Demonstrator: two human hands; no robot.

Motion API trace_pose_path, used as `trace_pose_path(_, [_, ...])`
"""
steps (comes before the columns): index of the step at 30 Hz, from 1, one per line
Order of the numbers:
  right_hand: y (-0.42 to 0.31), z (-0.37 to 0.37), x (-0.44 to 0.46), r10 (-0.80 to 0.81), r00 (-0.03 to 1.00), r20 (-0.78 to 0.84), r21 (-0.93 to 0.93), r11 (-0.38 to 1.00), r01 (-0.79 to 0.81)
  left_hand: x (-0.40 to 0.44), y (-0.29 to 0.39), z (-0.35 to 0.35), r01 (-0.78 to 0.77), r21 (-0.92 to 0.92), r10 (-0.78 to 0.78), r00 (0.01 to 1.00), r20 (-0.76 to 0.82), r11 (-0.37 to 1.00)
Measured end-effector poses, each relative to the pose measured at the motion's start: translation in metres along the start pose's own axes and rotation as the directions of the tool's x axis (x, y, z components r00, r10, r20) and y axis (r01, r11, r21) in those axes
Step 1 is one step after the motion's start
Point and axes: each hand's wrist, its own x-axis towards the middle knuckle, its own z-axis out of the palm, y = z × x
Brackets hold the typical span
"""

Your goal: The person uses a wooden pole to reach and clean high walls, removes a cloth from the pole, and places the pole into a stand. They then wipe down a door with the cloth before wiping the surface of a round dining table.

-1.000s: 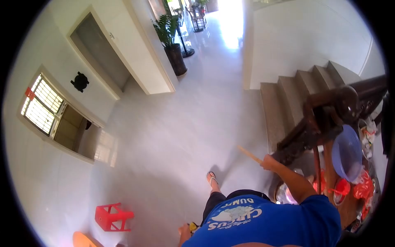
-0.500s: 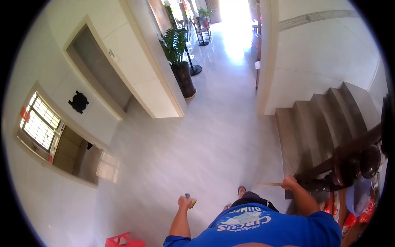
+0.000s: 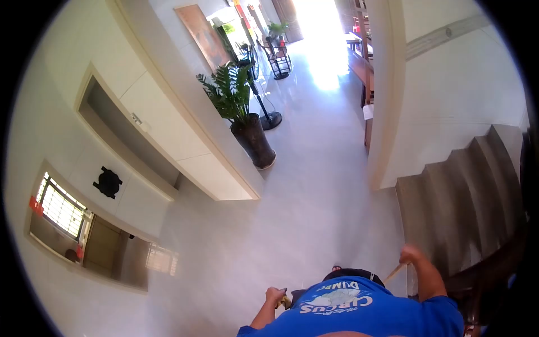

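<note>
My left hand [image 3: 275,294] is closed round a small yellow and dark thing [image 3: 285,302], too small to name, low in the view beside my blue shirt [image 3: 342,306]. On the other side, my right hand [image 3: 410,254] grips one end of a thin light-brown stick [image 3: 396,272], which points down and to the left, towards my waist. The hand is slightly blurred and lies in front of the lowest stairs.
Grey stairs [image 3: 449,185] rise at the right beside a dark railing [image 3: 499,275]. A potted plant [image 3: 254,140] and a black stand base [image 3: 270,120] stand by the passage's left wall. Wooden furniture [image 3: 362,73] lines its right side.
The passage, plant and stairs appear nearer. The red stool and blue basin have left the view. My left hand came up, then dropped a little; the stick has swung downwards.
</note>
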Motion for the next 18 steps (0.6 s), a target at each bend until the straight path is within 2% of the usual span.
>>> trace_pose_path(3, [-0.017,-0.043,0.062,0.009,0.994,0.105,-0.081,0.997,-0.001,0.027,0.009,-0.003,0.091,0.022,-0.089,0.994,-0.070,0.996])
trace_pose_path(4, [-0.046,-0.098,0.040,0.037,0.991,0.129,-0.101,0.995,-0.024,0.041,0.016,-0.004,0.117,0.030,-0.114,0.988,-0.100,0.993])
trace_pose_path(7, [-0.063,-0.168,0.070,0.003,0.997,-0.073,-0.107,0.994,-0.011,0.071,0.034,-0.006,0.129,0.061,-0.118,0.980,-0.159,0.990])
trace_pose_path(8, [-0.068,-0.192,0.079,0.008,0.995,-0.096,-0.122,0.992,-0.020,0.084,0.039,-0.007,0.179,0.057,-0.171,0.977,-0.127,0.982])
trace_pose_path(11, [-0.084,-0.260,0.113,0.025,0.981,-0.195,-0.131,0.990,-0.052,0.093,0.107,-0.043,0.309,-0.195,-0.345,0.919,-0.190,0.931])
trace_pose_path(15, [-0.085,-0.328,0.174,0.063,0.934,-0.350,-0.046,0.995,-0.085,0.195,0.138,-0.061,0.275,-0.182,-0.322,0.885,-0.337,0.944])
trace_pose_path(16, [-0.084,-0.344,0.188,0.084,0.920,-0.383,-0.005,0.996,-0.093,0.224,0.147,-0.073,0.207,-0.108,-0.231,0.916,-0.329,0.972])
trace_pose_path(18, [-0.093,-0.385,0.204,0.138,0.902,-0.408,0.048,0.990,-0.130,0.265,0.200,-0.110,0.222,-0.133,-0.253,0.917,-0.307,0.966])
